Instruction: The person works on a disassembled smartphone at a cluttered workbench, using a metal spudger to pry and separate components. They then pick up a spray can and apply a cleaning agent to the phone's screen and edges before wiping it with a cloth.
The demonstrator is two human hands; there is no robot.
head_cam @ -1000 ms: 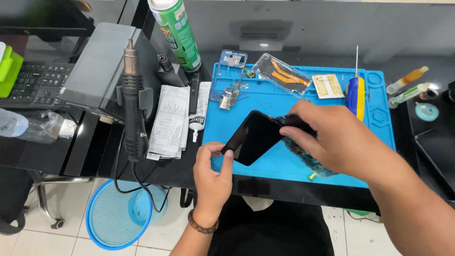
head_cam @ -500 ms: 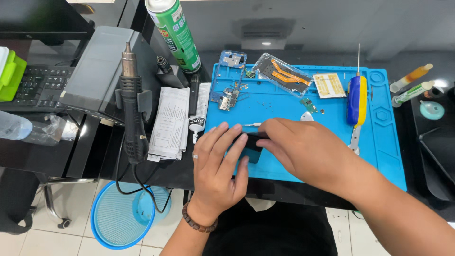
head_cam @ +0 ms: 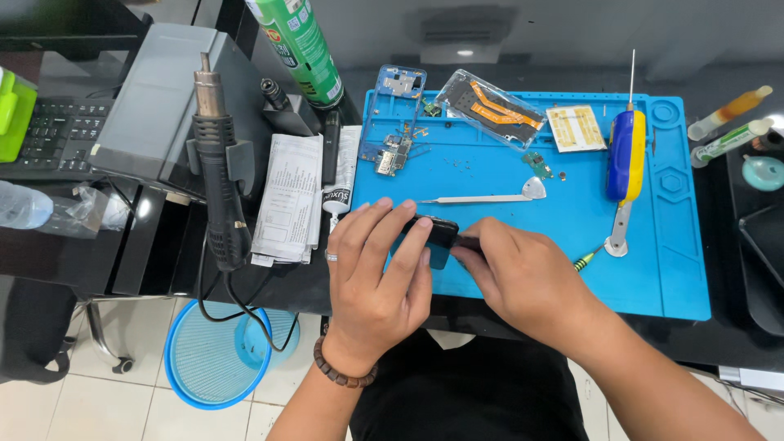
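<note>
Left hand (head_cam: pixel 377 273) palm down, fingers curled over phone (head_cam: pixel 433 234) at frame centre, grasping it. Right hand (head_cam: pixel 523 278) pinches phone's right end. Phone sits at mat's (head_cam: pixel 653 269) lower-left edge; open mat to the right, spudger (head_cam: pixel 482 198) just above.

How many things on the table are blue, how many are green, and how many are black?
Blue: 3 – work mat, phone frame, blue-and-yellow tool
Green: 2 – spray can, green block
Black: 3 – phone in both hands, hot-air gun, keyboard
Total: 8
</note>
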